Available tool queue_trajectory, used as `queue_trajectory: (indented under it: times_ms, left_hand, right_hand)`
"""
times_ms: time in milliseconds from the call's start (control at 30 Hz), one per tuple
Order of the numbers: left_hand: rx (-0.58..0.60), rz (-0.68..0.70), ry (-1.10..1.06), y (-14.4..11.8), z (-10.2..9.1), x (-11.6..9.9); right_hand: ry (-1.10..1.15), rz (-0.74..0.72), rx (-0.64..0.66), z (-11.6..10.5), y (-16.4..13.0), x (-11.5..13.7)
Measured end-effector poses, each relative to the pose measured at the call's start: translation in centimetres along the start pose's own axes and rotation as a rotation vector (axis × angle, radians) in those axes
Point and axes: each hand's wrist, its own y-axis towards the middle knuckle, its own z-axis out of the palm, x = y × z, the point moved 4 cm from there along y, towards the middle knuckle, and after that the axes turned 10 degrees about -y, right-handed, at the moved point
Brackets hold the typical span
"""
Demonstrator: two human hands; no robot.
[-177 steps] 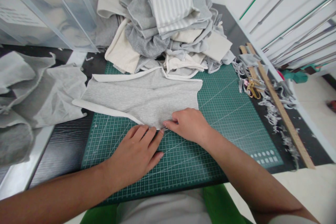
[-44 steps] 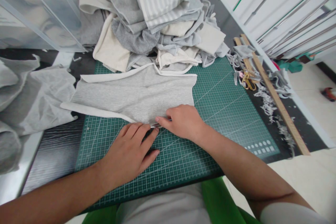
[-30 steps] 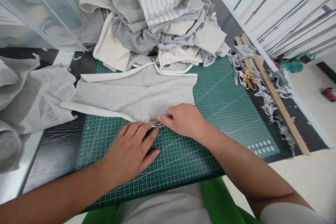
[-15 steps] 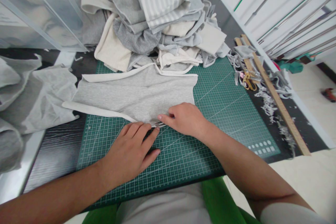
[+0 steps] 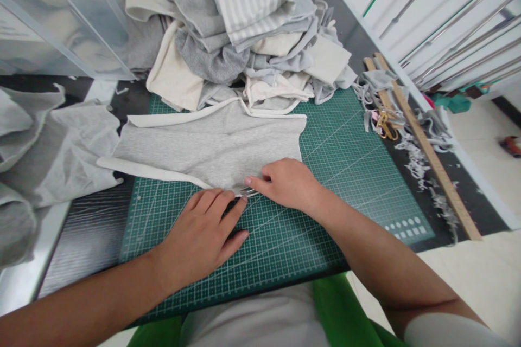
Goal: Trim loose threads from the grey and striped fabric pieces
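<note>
A light grey, heathered knit fabric piece with curled white edges (image 5: 211, 143) lies spread out at the centre, its near edge bulging toward the person and its narrower left end reaching past the mat onto the worktop. It looks thin, light, soft and stretchy, not fragile but likely to wrinkle or shift when pulled; its curled white borders seem the handiest places to take hold, with a flat palm keeping the rest in place. At the near edge a slim silver metal tool (image 5: 249, 191) sits against the cloth; its shape is mostly hidden. The right hand (image 5: 288, 187) closes around this tool, thumb stretched along it toward the left and the other fingers curled under. The left hand (image 5: 203, 225) lies low and loosely spread, its fingertips resting at the same near edge just beside the tool tip, the thumb well apart from the forefinger; it visibly grips nothing. Beneath is a green gridded cutting mat (image 5: 342, 173) on a black wood-grain worktop (image 5: 95, 227). A heap of grey, cream and striped folded cloths (image 5: 220, 57) rises beyond the far edge, and a crumpled pale grey fabric (image 5: 79, 143) lies to the left. Near the mat's right edge are gold-handled scissors (image 5: 386, 126), shredded grey fabric scraps (image 5: 415, 165) and a long wooden ruler (image 5: 434, 156).
</note>
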Motion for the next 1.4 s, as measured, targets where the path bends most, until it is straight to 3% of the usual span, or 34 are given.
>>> queue_trajectory:
  times_ms: [1400]
  left_hand:
    - [-0.012,0.000,-0.009,0.02,-0.06,0.05]
  right_hand:
    - [-0.035,-0.008,0.005,0.02,-0.07,0.06]
